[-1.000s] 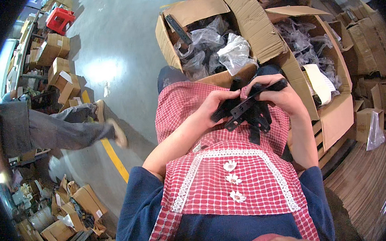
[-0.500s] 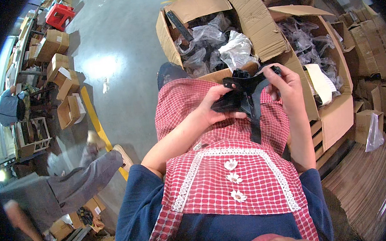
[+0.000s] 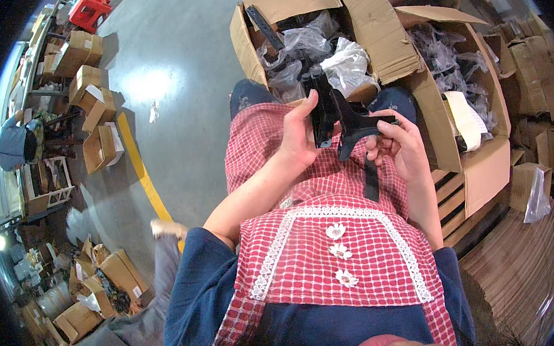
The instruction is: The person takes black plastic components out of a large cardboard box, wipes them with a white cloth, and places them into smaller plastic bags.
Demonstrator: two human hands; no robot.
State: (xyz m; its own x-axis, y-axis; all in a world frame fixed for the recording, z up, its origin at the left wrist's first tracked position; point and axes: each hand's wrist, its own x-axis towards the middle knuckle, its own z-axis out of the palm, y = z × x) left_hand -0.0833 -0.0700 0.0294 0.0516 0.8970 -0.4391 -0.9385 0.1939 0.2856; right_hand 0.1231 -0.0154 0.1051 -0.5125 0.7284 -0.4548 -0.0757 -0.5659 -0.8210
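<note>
A black bracket-like part [image 3: 345, 119] with several arms is held over my lap, in front of the red checked apron [image 3: 268, 141]. My left hand [image 3: 298, 132] grips its left side, the thumb pointing up along it. With thumb and fingertips, my right hand [image 3: 398, 144] pinches the arm that sticks out to the right. A dark strip [image 3: 371, 182] hangs down over the apron below the part; whether it is joined to the part I cannot tell. Just beyond my hands stands an open cardboard box [image 3: 379, 28] filled with clear plastic bags [image 3: 305, 40] around dark pieces.
A second open carton [image 3: 485, 173] of bagged dark parts stands at the right, with a white paper [image 3: 465, 119] in it. Flat cardboard [image 3: 525, 264] is stacked nearer me. Another person's grey trouser leg [image 3: 133, 327] shows lower left, beside a yellow floor line [image 3: 139, 171].
The black part has been turned in my hands and now stands more upright. My left thumb has swung upward. The person at the left has moved toward the lower edge.
</note>
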